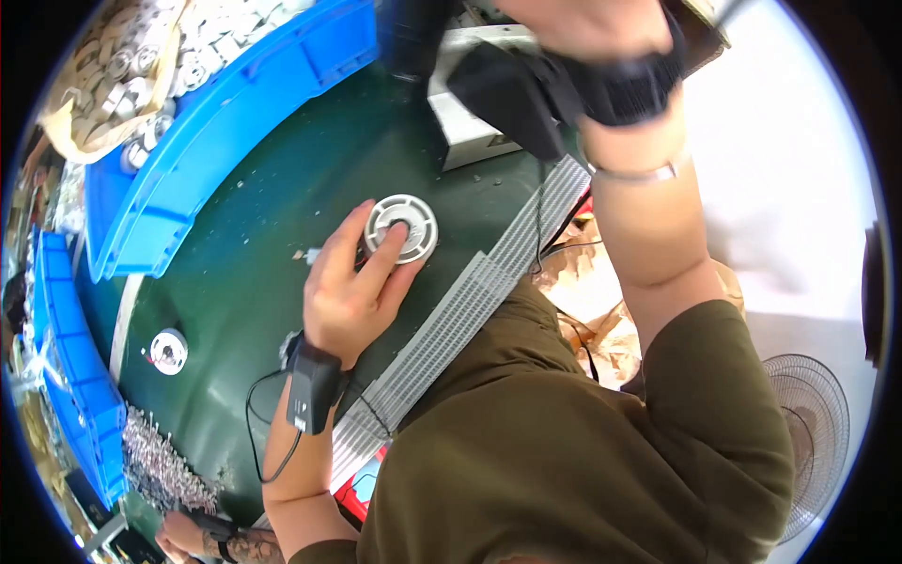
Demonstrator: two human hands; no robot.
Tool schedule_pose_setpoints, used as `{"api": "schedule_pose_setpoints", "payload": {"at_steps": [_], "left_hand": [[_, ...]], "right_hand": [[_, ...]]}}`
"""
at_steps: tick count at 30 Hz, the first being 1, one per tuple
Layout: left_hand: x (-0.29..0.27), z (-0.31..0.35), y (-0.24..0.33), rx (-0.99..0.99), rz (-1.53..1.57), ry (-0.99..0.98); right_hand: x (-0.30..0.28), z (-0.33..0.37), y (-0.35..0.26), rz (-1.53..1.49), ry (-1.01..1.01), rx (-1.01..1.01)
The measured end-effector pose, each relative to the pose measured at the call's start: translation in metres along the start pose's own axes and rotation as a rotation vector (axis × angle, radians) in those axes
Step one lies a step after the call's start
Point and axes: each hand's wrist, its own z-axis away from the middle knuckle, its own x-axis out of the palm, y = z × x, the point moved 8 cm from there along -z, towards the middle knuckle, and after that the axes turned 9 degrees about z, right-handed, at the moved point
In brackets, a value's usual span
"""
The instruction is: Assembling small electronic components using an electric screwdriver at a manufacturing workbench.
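On the green work surface point(272, 197), my left hand point(348, 287) grips a white round plastic housing point(427, 230) with a slotted rim. One finger presses into its dark centre, while the thumb and other fingers lie about its edge. A small pale connector point(313, 255) shows beside that hand. My right hand point(592, 23) is raised at the top edge, smeared by motion, with its fingers cut off or hidden. Near it are a blurred black object point(413, 38) and a white metal box point(474, 141); whether the hand holds anything cannot be made out.
Blue bins point(235, 132) filled with white plastic parts stand at the far left. Another white round part point(169, 352) lies left, near a pile of small screws point(164, 461). A co-worker's hand point(183, 536) shows at the lower left. A perforated strip point(460, 301) edges the table.
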Motion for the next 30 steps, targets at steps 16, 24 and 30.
{"api": "schedule_pose_setpoints", "payload": {"at_steps": [16, 24, 30], "left_hand": [[0.001, 0.010, -0.009, -0.004, -0.085, -0.051], [0.003, 0.011, -0.008, -0.035, -0.031, -0.065], [0.000, 0.006, -0.005, -0.002, -0.087, -0.034]], "right_hand": [[-0.087, 0.083, 0.039, 0.185, 0.407, 0.097], [-0.079, 0.080, 0.033, 0.131, 0.260, -0.161], [-0.077, 0.081, 0.035, 0.139, 0.164, -0.209]]}}
